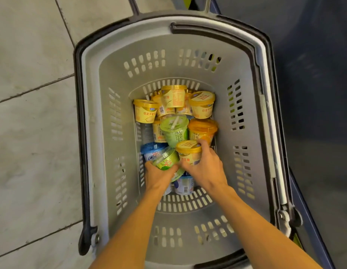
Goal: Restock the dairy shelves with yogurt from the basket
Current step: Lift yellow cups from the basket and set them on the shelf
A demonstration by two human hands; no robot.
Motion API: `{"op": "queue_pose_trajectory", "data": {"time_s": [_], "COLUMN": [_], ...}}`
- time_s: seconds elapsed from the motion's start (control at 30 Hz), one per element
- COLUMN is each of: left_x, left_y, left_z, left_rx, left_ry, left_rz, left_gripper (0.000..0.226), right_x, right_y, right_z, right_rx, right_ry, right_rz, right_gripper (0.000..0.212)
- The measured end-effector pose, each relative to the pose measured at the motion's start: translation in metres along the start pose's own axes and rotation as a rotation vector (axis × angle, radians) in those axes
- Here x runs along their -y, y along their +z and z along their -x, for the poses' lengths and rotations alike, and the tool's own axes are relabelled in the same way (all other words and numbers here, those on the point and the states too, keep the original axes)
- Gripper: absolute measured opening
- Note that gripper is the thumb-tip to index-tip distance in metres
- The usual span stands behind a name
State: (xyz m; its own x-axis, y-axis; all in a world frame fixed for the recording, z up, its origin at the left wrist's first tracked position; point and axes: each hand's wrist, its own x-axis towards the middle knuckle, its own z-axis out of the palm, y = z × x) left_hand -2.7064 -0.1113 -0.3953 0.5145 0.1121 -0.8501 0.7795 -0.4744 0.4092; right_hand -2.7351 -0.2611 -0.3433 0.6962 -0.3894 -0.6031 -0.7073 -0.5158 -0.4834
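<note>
We've got 2 grips in the basket (91, 121): left hand (159, 174) curled round green cup (166, 159), right hand (204, 166) round yellow cup (189, 152); tilted green cup may slip.

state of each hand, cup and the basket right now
left hand: grips tilted green yogurt cup
right hand: grips upright yellow yogurt cup
grey plastic basket: on floor, cups piled inside
green clear-lidded cup: lidded, in pile
</note>
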Motion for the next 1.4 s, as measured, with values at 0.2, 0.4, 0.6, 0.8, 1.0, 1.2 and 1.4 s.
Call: {"op": "queue_pose_trajectory", "data": {"time_s": [0.2,0.4,0.6,0.8,1.0,1.2,1.4], "left_x": [-0.007,-0.045,-0.130,-0.245,-0.345,-0.413,-0.443], "left_y": [-0.003,-0.040,-0.103,-0.158,-0.181,-0.168,-0.118], "left_z": [0.014,0.068,0.158,0.282,0.425,0.566,0.684], "left_rx": [-0.087,-0.117,-0.129,-0.072,0.040,0.171,0.278], "left_ry": [0.079,0.215,0.406,0.652,0.853,1.044,1.182], "left_rz": [0.061,0.104,0.119,0.101,0.045,-0.004,-0.059], "left_gripper": [0.077,0.079,0.080,0.085,0.076,0.074,0.082], "right_x": [-0.001,0.032,0.094,0.165,0.212,0.223,0.192], "right_y": [-0.024,-0.071,-0.158,-0.274,-0.396,-0.506,-0.601], "right_z": [0.021,0.057,0.112,0.194,0.289,0.381,0.465], "right_rx": [-0.079,-0.136,-0.260,-0.389,-0.566,-0.725,-0.863], "right_ry": [0.015,-0.023,-0.108,-0.199,-0.252,-0.265,-0.252], "right_rz": [-0.096,-0.153,-0.262,-0.357,-0.422,-0.440,-0.459], "right_gripper": [0.082,0.080,0.069,0.065,0.061,0.065,0.067]}}
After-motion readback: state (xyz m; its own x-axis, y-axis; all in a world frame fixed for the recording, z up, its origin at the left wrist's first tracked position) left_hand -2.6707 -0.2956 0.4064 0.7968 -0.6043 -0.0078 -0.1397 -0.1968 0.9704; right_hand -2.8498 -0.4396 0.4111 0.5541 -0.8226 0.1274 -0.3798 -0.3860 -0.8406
